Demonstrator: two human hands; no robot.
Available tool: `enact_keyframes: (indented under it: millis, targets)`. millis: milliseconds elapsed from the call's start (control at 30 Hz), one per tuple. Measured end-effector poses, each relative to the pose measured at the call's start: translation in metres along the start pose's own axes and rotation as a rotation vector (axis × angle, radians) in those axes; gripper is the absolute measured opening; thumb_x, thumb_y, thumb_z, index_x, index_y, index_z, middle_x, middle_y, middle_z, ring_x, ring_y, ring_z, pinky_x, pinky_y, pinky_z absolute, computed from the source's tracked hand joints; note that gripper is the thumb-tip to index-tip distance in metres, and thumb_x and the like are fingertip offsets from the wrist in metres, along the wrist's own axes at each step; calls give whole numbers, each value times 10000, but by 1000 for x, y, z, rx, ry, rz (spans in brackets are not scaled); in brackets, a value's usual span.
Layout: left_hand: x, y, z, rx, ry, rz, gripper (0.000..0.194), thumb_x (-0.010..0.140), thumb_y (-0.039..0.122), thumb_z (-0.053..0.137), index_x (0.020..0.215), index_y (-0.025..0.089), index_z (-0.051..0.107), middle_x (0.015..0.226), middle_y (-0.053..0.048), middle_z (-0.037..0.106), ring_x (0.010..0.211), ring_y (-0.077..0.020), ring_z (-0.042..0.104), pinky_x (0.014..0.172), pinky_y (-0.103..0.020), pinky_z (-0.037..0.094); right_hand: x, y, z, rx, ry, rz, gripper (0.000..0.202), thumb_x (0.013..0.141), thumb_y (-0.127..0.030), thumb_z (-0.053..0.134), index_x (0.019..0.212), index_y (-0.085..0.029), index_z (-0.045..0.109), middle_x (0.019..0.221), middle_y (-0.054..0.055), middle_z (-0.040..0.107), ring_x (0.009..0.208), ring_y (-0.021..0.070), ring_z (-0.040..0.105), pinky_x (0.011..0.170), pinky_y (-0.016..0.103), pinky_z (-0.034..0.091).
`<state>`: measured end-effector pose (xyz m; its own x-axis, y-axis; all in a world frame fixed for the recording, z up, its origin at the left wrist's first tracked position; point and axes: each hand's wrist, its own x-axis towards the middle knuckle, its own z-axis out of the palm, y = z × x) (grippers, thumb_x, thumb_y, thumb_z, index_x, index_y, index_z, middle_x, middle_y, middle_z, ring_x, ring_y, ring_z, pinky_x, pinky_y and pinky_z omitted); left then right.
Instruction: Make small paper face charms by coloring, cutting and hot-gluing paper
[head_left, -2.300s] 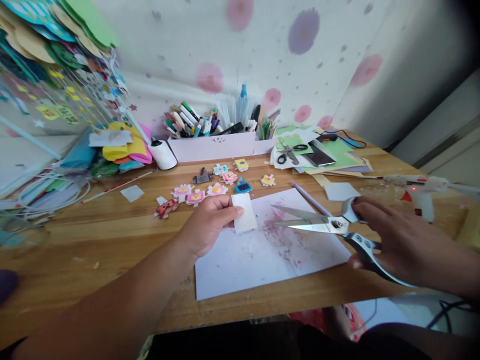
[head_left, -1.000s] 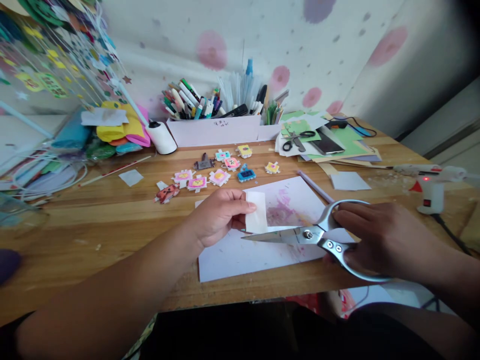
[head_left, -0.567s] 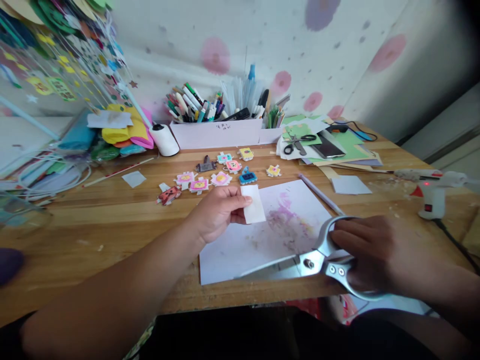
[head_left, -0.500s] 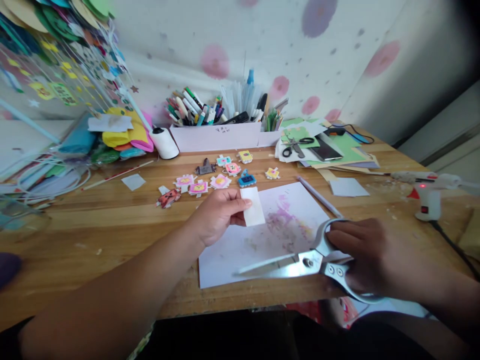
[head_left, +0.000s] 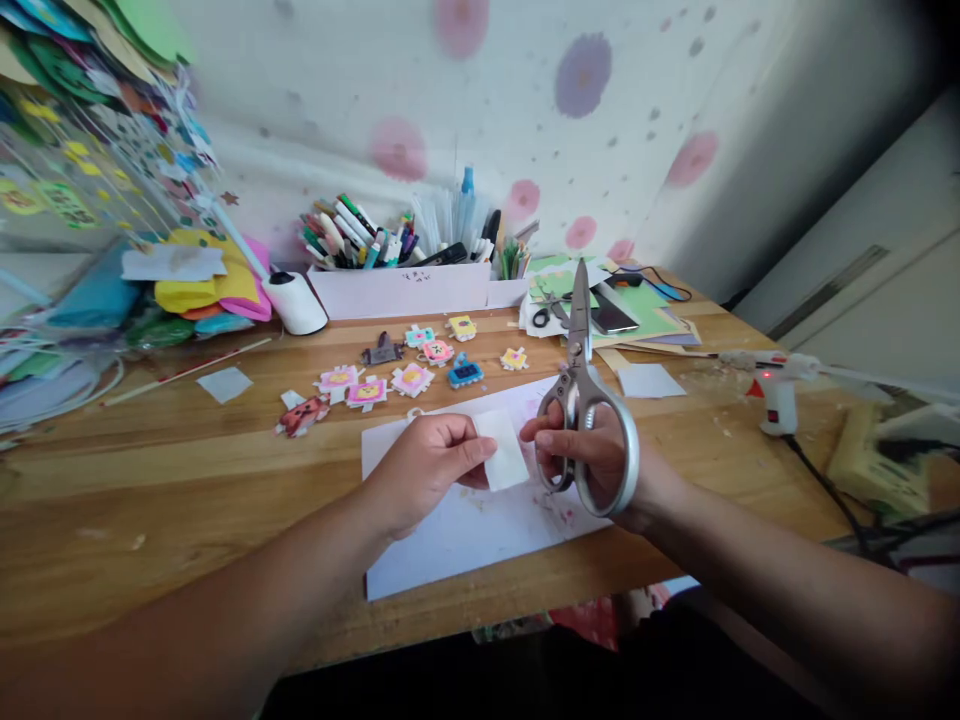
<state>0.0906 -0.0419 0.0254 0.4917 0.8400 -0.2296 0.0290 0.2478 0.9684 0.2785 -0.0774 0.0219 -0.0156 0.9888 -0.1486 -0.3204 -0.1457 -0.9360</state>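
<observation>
Between thumb and fingers, my left hand [head_left: 435, 465] pinches a small white piece of paper [head_left: 504, 455]. My right hand [head_left: 592, 450] has its fingers through the handles of large metal scissors [head_left: 579, 350], whose blades are together and point up, away from me. Both hands are above a white sheet of paper [head_left: 420, 570] stained with pink and yellow marks. Just beyond the sheet lie several small coloured paper cutouts, among them a blue one [head_left: 465, 372], a pink one [head_left: 412, 378] and a red-brown one [head_left: 302, 414].
A white box [head_left: 405, 290] of pens stands against the wall, beside a white thread spool [head_left: 297, 302]. To the right are a hot glue gun [head_left: 777, 385] with a lit red light, its black cord, and a white paper square [head_left: 651, 380]. Coloured paper [head_left: 656, 318] is stacked behind.
The scissors have swung from pointing left to pointing upward, as my right hand moved left and turned. My left hand still holds the paper. The view has shifted to the right.
</observation>
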Motion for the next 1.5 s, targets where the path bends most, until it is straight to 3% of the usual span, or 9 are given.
enact_keyframes:
  millis: [267, 400, 767, 967, 1167, 1500]
  targets:
    - [1, 0, -2, -18, -23, 0, 315, 670, 414, 749, 680, 120, 635, 658, -12, 657, 606, -121, 618, 631, -264, 520, 0, -8, 14, -44, -46, 54, 243, 540, -111, 718, 659, -188, 521, 614, -19, 652, 467, 88, 532, 444, 219, 402]
    - [0, -1, -3, -40, -50, -1, 307, 692, 414, 737, 705, 124, 637, 669, -15, 659, 626, -130, 623, 647, -278, 525, -1, -9, 17, -98, -32, 43, 202, 544, -123, 691, 620, -184, 514, 543, -31, 604, 445, 80, 497, 426, 215, 373]
    - [1, -4, -4, -27, -65, 12, 293, 720, 401, 723, 684, 128, 625, 637, -18, 651, 606, -126, 613, 636, -273, 520, -3, -7, 11, -92, -64, 10, 216, 587, -144, 695, 674, -189, 502, 584, -38, 604, 472, 81, 502, 452, 216, 376]
    - [-2, -4, 2, -203, -86, -53, 316, 723, 416, 734, 673, 138, 593, 596, 3, 623, 565, -124, 607, 598, -285, 536, -3, -12, 20, -212, -20, -23, 135, 587, -163, 636, 641, -186, 515, 534, -48, 549, 464, 81, 476, 450, 216, 366]
    - [-3, -8, 6, -237, -68, -86, 370, 656, 354, 801, 901, 122, 650, 823, -62, 694, 695, -156, 648, 625, -283, 540, -1, -4, 20, -188, -25, -29, 140, 588, -199, 633, 658, -202, 512, 562, -43, 539, 480, 92, 456, 450, 230, 361]
    - [-1, -7, 3, -192, -16, -93, 351, 610, 396, 819, 739, 116, 652, 711, -40, 685, 642, -162, 644, 658, -337, 562, 0, -9, 22, -271, -32, 0, 185, 603, -207, 671, 677, -190, 503, 605, -34, 563, 503, 92, 471, 484, 234, 363]
